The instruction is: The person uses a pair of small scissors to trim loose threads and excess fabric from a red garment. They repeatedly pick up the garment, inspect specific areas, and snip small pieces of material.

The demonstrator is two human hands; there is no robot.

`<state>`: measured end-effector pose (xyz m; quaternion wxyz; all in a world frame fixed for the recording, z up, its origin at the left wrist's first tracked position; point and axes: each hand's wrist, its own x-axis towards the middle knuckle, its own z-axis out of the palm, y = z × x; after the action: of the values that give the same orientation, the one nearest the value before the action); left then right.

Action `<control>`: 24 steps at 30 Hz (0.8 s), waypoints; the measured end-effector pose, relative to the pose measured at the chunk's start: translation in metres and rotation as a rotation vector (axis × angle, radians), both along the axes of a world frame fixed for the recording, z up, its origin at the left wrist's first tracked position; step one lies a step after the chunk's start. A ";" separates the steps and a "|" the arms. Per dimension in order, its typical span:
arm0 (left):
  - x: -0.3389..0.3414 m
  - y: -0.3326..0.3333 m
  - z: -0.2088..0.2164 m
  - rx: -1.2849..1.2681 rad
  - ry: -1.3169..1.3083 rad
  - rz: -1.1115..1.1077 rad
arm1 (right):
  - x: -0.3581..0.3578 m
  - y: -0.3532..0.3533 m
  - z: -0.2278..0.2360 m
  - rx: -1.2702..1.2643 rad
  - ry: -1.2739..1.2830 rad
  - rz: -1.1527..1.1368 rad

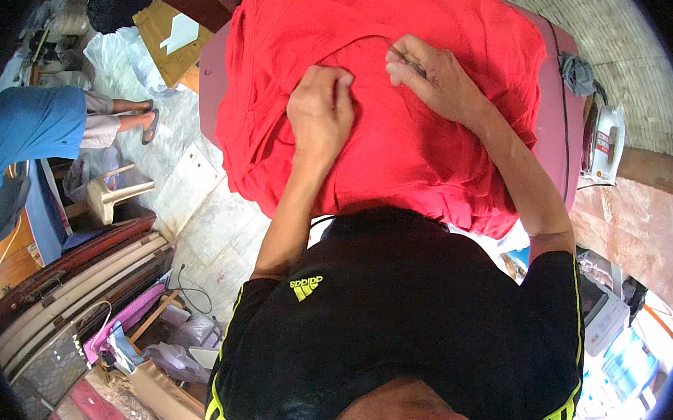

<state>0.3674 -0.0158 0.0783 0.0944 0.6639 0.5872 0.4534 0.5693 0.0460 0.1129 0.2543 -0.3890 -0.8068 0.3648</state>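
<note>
Red fabric garments (433,162), with a dark label at the far edge, lie heaped and creased across a pink-topped table (556,139) in front of me. My left hand (320,111) rests over the red cloth with its fingers curled together; whatever they pinch is hidden. Further right and a little farther away, my right hand (428,76) is closed above the cloth. A thin dark object (411,64) shows between its fingers, too small to name. A gap of red cloth separates the two hands.
A white iron-like appliance (606,143) stands right of the table, near a black cord (566,101). On the left, a person in a blue shirt (42,127) stands near a beige plastic stool (115,194). Stacked boards (73,293) and plastic bags (128,59) lie on the floor.
</note>
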 end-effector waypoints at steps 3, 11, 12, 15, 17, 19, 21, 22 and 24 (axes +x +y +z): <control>-0.010 -0.010 0.005 -0.168 -0.508 -0.027 | 0.002 -0.009 0.007 -0.040 0.071 0.068; -0.013 -0.021 0.007 -0.189 -0.667 -0.068 | -0.026 -0.014 0.011 0.283 -0.172 0.233; -0.014 -0.021 0.006 -0.170 -0.665 -0.077 | -0.029 -0.013 0.011 0.320 -0.186 0.241; -0.014 -0.023 0.006 -0.179 -0.696 -0.060 | -0.036 -0.010 0.005 0.389 -0.188 0.247; -0.015 -0.021 0.002 -0.137 -0.649 -0.036 | -0.040 -0.008 0.004 0.418 -0.197 0.245; -0.014 -0.020 -0.001 -0.092 -0.611 -0.009 | -0.044 -0.008 0.007 0.437 -0.230 0.246; -0.012 -0.018 0.000 -0.039 -0.576 0.012 | -0.045 -0.007 0.011 0.431 -0.237 0.275; -0.012 -0.018 0.001 -0.040 -0.542 0.018 | -0.046 -0.007 0.012 0.429 -0.241 0.288; -0.013 -0.020 0.005 -0.045 -0.472 0.028 | -0.044 -0.009 0.014 0.416 -0.278 0.322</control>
<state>0.3547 -0.0362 0.0829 0.2375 0.5290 0.5679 0.5842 0.5253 0.0374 0.1264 0.1547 -0.2418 -0.9426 0.1705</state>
